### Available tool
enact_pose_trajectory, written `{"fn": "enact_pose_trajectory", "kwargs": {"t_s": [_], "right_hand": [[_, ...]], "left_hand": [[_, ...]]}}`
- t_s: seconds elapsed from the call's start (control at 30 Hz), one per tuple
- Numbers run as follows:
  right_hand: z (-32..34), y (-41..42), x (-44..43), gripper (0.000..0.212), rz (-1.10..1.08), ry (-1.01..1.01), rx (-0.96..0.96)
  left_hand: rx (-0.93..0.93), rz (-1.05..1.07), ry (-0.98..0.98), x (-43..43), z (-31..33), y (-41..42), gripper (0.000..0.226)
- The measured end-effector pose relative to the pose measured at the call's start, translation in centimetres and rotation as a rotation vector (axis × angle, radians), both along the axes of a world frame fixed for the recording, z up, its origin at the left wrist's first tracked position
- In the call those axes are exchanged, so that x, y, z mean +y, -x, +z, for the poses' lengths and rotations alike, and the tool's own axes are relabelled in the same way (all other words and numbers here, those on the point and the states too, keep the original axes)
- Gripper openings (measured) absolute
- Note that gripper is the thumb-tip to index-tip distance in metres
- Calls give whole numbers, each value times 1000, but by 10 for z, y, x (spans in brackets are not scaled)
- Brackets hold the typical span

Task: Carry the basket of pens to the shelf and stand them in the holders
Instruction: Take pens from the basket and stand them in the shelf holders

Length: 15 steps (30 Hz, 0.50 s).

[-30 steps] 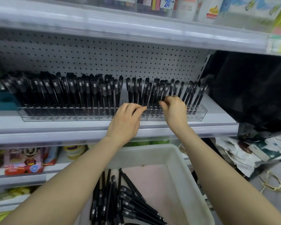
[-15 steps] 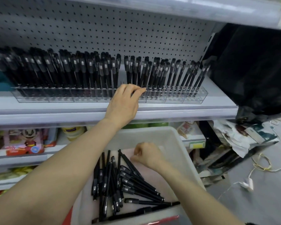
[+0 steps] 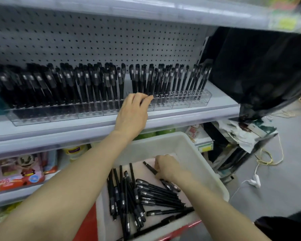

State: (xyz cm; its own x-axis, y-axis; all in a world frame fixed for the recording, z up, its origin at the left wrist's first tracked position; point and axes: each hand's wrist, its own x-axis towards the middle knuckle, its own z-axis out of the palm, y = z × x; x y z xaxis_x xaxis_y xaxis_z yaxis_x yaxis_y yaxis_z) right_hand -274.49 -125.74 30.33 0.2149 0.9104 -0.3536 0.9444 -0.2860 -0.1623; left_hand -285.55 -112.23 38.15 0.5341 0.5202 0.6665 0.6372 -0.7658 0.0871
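A white plastic basket (image 3: pixel 203 164) sits below the shelf with several black pens (image 3: pixel 146 193) lying loose in it. My right hand (image 3: pixel 167 166) is down inside the basket, fingers closed around one black pen (image 3: pixel 149 168) near the far end. My left hand (image 3: pixel 134 113) rests on the front of the clear pen holders (image 3: pixel 189 103) on the grey shelf (image 3: pixel 59 129), fingertips touching the holder's top edge. Rows of black pens (image 3: pixel 94 84) stand upright in the holders, with a narrow gap just above my left hand.
A pegboard back panel (image 3: pixel 94 40) rises behind the pens and another shelf overhangs above. Boxed toys (image 3: pixel 24 169) fill the lower shelf at left. Black fabric (image 3: pixel 259 66) hangs at right; papers and a yellow cord (image 3: pixel 268 159) lie on the floor.
My right hand left the holders, dropped into the basket and has closed on a pen. My left hand has stayed on the holder's front. The view tilted downward.
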Motion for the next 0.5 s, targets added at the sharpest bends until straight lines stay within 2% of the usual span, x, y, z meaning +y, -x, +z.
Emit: {"fn": "enact_pose_trajectory", "kwargs": {"t_s": [0.1,0.27,0.4,0.5], "right_hand": [[8,-9,-9,26,-76,-53,108],[48,-31,-7,15,-166,-318,473],[94,-47,7,9,-147,-468,693],[122,-60,13,8,-131,-480,843]], "left_hand": [[8,-15,13,-2,3,0,54],[7,-71,-7,-6,5,3,64],[25,-272,-100,-23,3,2,36],[116,-280,-90,-29,0,-7,32]]}}
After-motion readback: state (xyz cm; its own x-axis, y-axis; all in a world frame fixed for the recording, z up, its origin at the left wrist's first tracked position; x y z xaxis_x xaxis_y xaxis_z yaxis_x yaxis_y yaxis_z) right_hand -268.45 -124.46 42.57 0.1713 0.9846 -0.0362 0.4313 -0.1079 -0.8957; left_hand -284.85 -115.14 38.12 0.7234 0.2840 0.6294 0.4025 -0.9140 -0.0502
